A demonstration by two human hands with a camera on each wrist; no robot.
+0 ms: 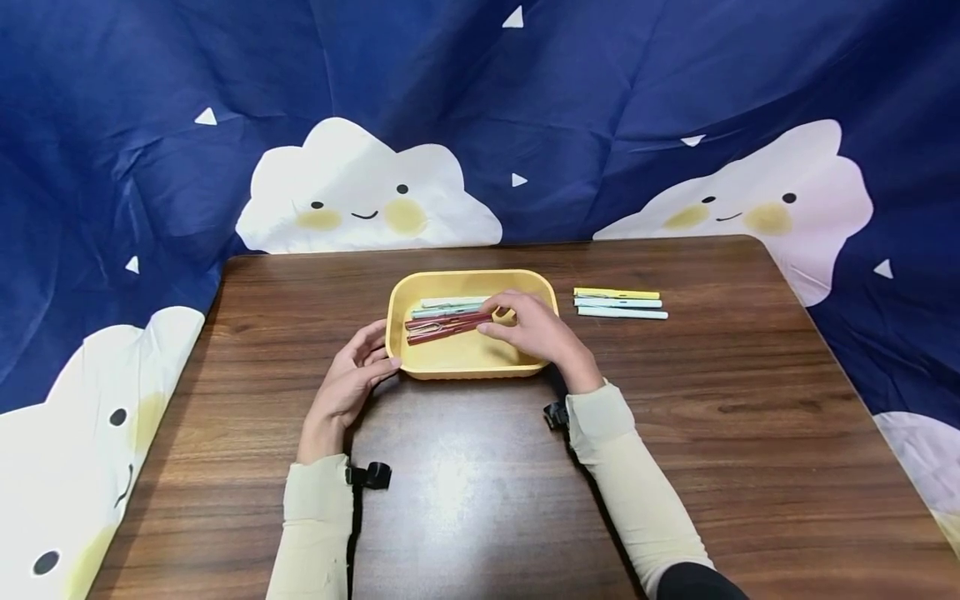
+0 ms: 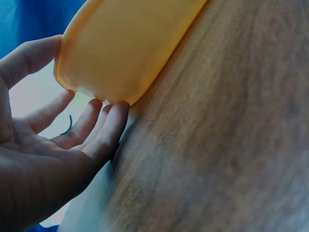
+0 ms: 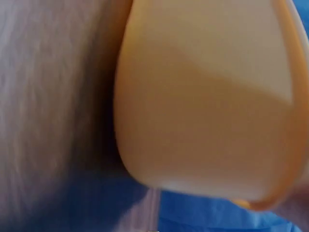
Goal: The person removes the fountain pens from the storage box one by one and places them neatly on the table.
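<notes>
A yellow plastic tray sits on the table with several capped pens lying in it. Two dark red pens with wire clips, one of them a dark red pen, lie nearest the front; pale green and light blue pens lie behind. My left hand holds the tray's left end, thumb at the front corner and fingertips against the outer wall. My right hand reaches over the front rim and pinches the right end of a dark red pen. In the right wrist view the tray's wall hides the fingers.
Right of the tray lie a yellow pen and two light blue pens, side by side on the brown wooden table. A dark blue curtain with white clouds hangs behind and at both sides.
</notes>
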